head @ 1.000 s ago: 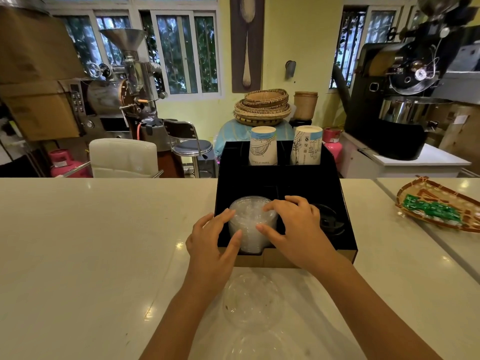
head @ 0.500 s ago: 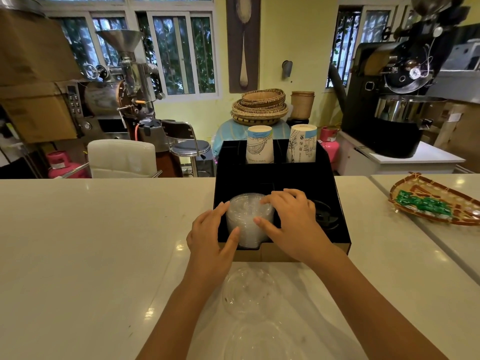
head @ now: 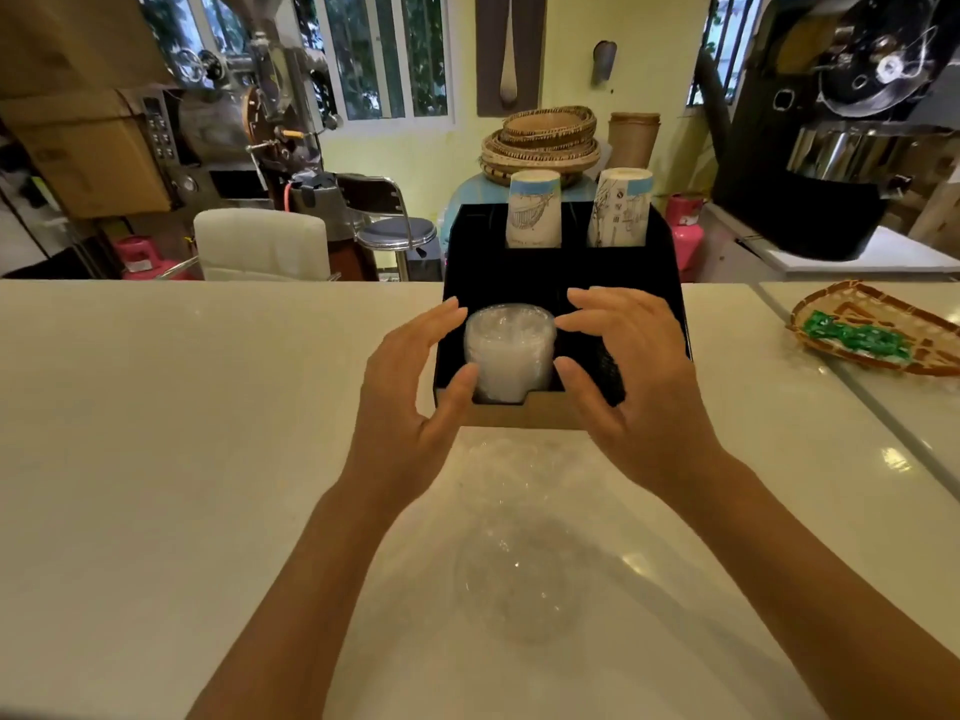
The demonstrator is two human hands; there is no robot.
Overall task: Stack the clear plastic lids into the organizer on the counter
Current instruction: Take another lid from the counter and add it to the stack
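Observation:
A stack of clear plastic lids (head: 509,353) stands in the front left slot of the black organizer (head: 550,275) on the white counter. My left hand (head: 410,392) hovers at the stack's left side and my right hand (head: 628,376) at its right side. Both hands have spread fingers and a small gap to the lids. Loose clear lids (head: 511,475) lie on the counter in front of the organizer, and another clear lid (head: 519,579) lies nearer to me between my forearms.
Two stacks of paper cups (head: 535,210) stand in the organizer's back slots. A woven tray (head: 878,330) with green packets lies at the right. The counter's far edge runs behind the organizer, with chairs and coffee machines beyond it.
Both hands have come off the lid stack and spread apart, pulled slightly back toward me. The stack stays in the slot. The view has tilted downward a little.

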